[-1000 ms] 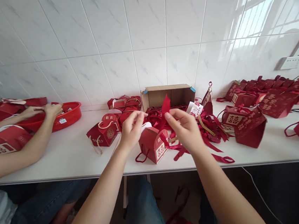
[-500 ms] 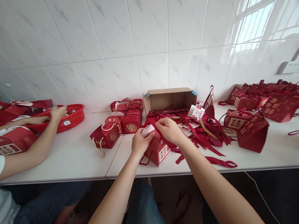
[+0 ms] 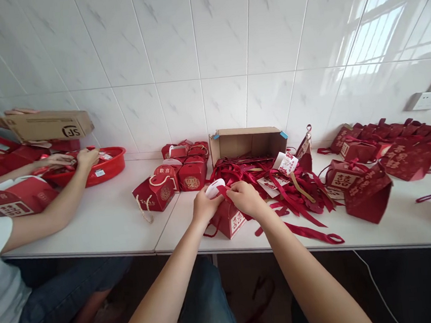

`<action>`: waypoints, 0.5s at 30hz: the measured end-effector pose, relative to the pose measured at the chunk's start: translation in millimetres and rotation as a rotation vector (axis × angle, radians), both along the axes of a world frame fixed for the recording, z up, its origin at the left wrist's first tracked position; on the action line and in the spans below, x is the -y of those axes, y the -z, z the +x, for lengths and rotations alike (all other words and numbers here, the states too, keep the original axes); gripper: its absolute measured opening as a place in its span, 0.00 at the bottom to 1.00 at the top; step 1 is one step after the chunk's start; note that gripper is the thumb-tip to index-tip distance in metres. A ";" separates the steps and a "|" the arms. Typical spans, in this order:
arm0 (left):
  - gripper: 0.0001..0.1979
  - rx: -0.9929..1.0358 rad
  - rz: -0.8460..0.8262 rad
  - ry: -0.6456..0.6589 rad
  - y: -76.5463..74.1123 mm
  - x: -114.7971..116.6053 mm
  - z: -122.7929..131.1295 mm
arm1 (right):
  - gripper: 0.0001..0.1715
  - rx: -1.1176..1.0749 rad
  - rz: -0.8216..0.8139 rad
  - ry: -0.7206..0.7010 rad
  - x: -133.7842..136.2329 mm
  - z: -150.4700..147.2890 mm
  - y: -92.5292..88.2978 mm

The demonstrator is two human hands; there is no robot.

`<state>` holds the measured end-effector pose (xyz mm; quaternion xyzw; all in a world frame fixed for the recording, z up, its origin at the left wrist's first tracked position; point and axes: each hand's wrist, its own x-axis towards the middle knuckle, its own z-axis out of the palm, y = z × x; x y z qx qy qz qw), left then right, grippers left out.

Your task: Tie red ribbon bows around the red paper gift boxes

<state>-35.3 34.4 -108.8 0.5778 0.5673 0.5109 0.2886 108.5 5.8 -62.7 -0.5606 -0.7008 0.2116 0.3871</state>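
Observation:
A small red gift box (image 3: 226,220) with a white panel of red characters stands near the table's front edge. My left hand (image 3: 205,204) is closed on its top, where a white inner flap (image 3: 215,187) shows. My right hand (image 3: 245,198) pinches a red ribbon (image 3: 223,191) at the top of the same box, close to the left fingertips. The fingers partly hide how ribbon and flap meet. Just behind and to the right lies a heap of red ribbons (image 3: 306,191) with white printed cards (image 3: 286,164) among them.
An open cardboard box (image 3: 249,140) stands against the wall. Finished-looking red boxes (image 3: 192,175) sit left of it, and more red boxes (image 3: 369,192) at right. On the left, a co-worker's hands (image 3: 85,157) are over a red basin (image 3: 112,174); another person holds a carton (image 3: 48,126).
My right hand has lowered slightly toward the box top, and more white flap shows by my left hand. At far left, a carton held by another person has come into view.

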 end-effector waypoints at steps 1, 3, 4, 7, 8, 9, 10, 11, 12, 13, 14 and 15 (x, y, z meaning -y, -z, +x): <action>0.20 -0.001 0.000 -0.003 0.0 -0.1 0.2 | 0.21 0.000 -0.012 -0.006 0.4 0.0 -0.4; 0.20 -0.004 -0.002 -0.008 -0.5 0.3 0.5 | 0.21 -0.003 -0.035 -0.016 1.1 -0.3 -1.9; 0.20 -0.005 -0.003 -0.010 -0.8 0.7 0.6 | 0.21 -0.005 -0.043 -0.021 1.5 -0.7 -2.9; 0.20 -0.006 -0.006 -0.013 -2.1 2.3 0.7 | 0.19 -0.014 -0.057 -0.033 2.7 -2.2 -5.5; 0.20 -0.005 -0.008 -0.012 -2.4 2.9 0.8 | 0.19 -0.016 -0.061 -0.037 3.1 -2.7 -6.0; 0.20 -0.004 -0.011 -0.011 -2.7 3.3 0.8 | 0.19 -0.016 -0.064 -0.040 3.4 -3.1 -6.1; 0.20 -0.004 -0.013 -0.010 -2.8 3.6 0.8 | 0.19 -0.014 -0.067 -0.042 3.8 -3.5 -6.1; 0.19 -0.003 -0.015 -0.009 -2.9 3.9 0.9 | 0.19 -0.010 -0.072 -0.043 4.0 -3.8 -5.9; 0.19 -0.002 -0.016 -0.009 -2.8 4.1 1.0 | 0.18 -0.004 -0.076 -0.041 4.1 -4.2 -5.6; 0.18 -0.002 -0.016 -0.008 -2.7 4.3 1.1 | 0.18 0.004 -0.080 -0.038 4.0 -4.5 -5.3; 0.18 -0.001 -0.015 -0.005 -2.5 4.6 1.4 | 0.18 0.014 -0.085 -0.033 3.9 -5.0 -5.2; 0.17 0.000 -0.013 0.000 -2.4 5.1 1.8 | 0.18 0.025 -0.090 -0.027 3.5 -5.4 -5.2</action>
